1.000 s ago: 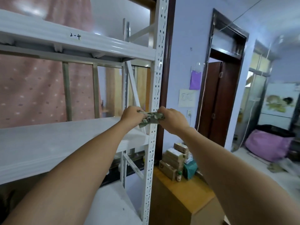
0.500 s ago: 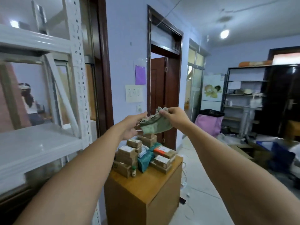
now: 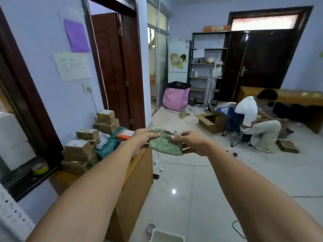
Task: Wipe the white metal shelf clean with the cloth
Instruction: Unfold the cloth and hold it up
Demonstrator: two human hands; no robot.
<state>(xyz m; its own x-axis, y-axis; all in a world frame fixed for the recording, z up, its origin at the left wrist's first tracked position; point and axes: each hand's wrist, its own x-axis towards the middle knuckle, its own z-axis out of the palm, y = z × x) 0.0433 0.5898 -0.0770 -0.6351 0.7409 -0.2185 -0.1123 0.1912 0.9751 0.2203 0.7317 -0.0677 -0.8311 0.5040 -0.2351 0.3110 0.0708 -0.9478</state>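
Spanning two hands: one green cloth (image 3: pixel 165 144), held mid-air over the floor; left hand (image 3: pixel 142 138) closed on its 9 o'clock edge; right hand (image 3: pixel 191 143) pinching its 3 o'clock edge; one white shelf post (image 3: pixel 12 217) at 8 o'clock, well apart.

Green mottled cloth (image 3: pixel 165 144) between the 2 grips. Left of the left grip, brown boxes (image 3: pixel 79 151) on the tan wooden table (image 3: pixel 138 173); purple paper (image 3: pixel 76 36) on the lilac wall (image 3: pixel 43 39) above.

Stacked cardboard boxes (image 3: pixel 82 151) on wooden cabinet (image 3: pixel 134 186), pink bag (image 3: pixel 175 100), seated person (image 3: pixel 251 117)
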